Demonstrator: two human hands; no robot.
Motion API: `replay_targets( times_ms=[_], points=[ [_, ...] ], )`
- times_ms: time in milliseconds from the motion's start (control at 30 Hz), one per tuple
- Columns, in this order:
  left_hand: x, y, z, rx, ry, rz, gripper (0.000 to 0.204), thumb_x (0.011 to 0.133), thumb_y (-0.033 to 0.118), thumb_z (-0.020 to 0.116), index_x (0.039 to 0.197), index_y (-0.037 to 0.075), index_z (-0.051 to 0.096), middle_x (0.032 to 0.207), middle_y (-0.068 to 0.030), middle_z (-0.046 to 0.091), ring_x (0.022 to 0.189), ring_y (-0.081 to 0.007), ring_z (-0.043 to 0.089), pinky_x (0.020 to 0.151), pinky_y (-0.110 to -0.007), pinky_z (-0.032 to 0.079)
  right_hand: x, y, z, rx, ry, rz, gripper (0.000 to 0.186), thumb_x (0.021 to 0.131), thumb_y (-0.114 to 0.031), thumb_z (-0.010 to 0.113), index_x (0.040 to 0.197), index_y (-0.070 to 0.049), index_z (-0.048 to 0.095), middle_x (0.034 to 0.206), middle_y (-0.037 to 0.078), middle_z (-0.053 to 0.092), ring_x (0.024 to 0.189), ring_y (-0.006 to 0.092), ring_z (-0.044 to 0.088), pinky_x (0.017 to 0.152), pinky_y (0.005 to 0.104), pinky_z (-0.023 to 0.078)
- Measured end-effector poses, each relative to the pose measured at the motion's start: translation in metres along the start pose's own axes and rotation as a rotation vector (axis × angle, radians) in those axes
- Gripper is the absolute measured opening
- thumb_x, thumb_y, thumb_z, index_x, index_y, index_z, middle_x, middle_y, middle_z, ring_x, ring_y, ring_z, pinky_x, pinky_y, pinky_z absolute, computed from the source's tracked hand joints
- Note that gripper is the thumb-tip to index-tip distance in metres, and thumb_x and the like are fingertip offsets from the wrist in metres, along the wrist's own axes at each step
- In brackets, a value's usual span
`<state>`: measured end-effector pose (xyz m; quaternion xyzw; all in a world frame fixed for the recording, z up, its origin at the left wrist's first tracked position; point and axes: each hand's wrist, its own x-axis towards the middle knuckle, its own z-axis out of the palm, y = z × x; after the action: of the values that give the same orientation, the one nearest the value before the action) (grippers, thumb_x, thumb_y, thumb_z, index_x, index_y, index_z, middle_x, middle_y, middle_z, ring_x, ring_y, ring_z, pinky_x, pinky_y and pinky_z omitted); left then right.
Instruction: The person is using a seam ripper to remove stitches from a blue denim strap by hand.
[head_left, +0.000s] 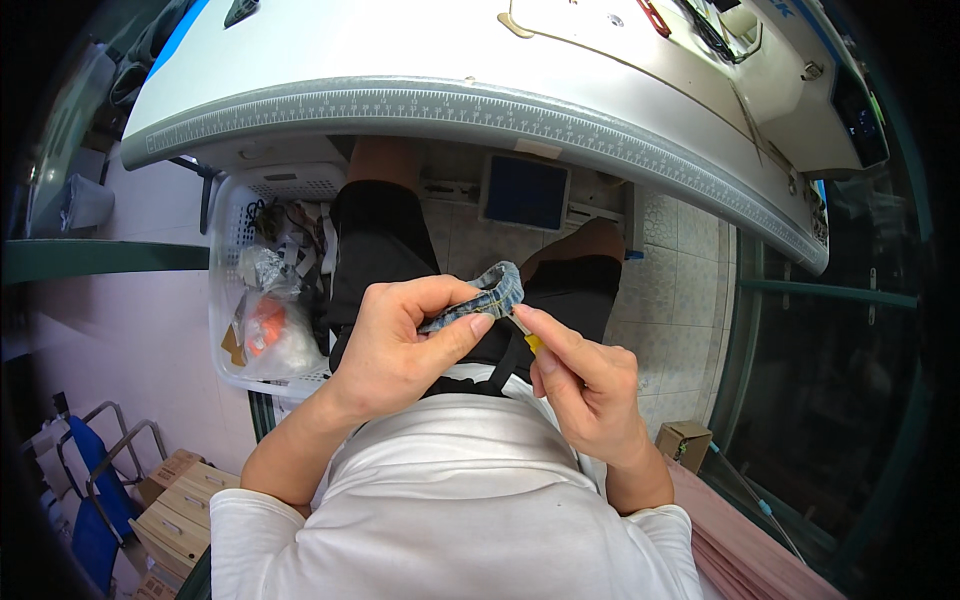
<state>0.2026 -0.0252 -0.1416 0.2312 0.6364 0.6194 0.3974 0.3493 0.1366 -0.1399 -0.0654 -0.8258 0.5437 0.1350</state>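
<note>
A curled strip of blue denim (493, 298) with light stitching is pinched between the thumb and fingers of my left hand (392, 338). It hangs above my lap, looped at its far end. In my right hand (585, 385) is a small seam ripper (532, 342) with a yellow handle, mostly covered by my fingers. Its thin metal shaft reaches up to the near right side of the denim. The very tip is hidden, so I cannot tell whether it is inside the stitches. Both hands are close together, the right fingertips nearly touching the cloth.
Ahead runs a white sewing table with a grey ruler edge (470, 100). Part of a sewing machine (800, 75) stands at its right. Left of my legs, a white basket (222, 300) holds bags and scraps. A dark foot pedal (525, 192) lies below the table.
</note>
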Motion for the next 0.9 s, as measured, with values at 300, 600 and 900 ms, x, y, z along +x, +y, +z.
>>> replay_targets(
  times_ms=[300,600,900],
  points=[
    [0.001,-0.003,-0.003,0.008,-0.028,0.011,0.015,0.094,0.01,0.069,0.1,-0.004,0.071,0.073,0.0046,0.059,0.065,-0.0008,0.044,0.053,-0.02,0.033,-0.001,0.004,0.0,0.021,-0.019,0.024,0.049,0.089,0.009,0.056,0.136,-0.002,0.059,0.064,0.007,0.06,0.052,0.0119,0.058,0.051,0.0257,0.046],
    [0.001,-0.012,0.0,-0.087,-0.035,-0.014,0.016,0.094,0.01,0.069,0.098,-0.005,0.071,0.078,0.0021,0.063,0.069,-0.0014,0.048,0.056,-0.021,0.037,-0.009,-0.002,0.013,0.216,0.015,0.194,0.043,0.095,0.007,0.053,0.138,0.0,0.057,0.071,0.007,0.065,0.057,0.0094,0.059,0.054,0.0234,0.046],
    [-0.002,-0.013,0.01,-0.117,-0.083,-0.084,0.015,0.093,0.01,0.07,0.091,-0.005,0.07,0.073,0.001,0.062,0.07,-0.0022,0.05,0.058,-0.021,0.04,-0.017,0.015,0.033,0.212,0.23,0.064,0.043,0.096,0.006,0.052,0.139,0.002,0.055,0.072,0.004,0.063,0.057,0.0072,0.057,0.053,0.0216,0.045]
  ],
)
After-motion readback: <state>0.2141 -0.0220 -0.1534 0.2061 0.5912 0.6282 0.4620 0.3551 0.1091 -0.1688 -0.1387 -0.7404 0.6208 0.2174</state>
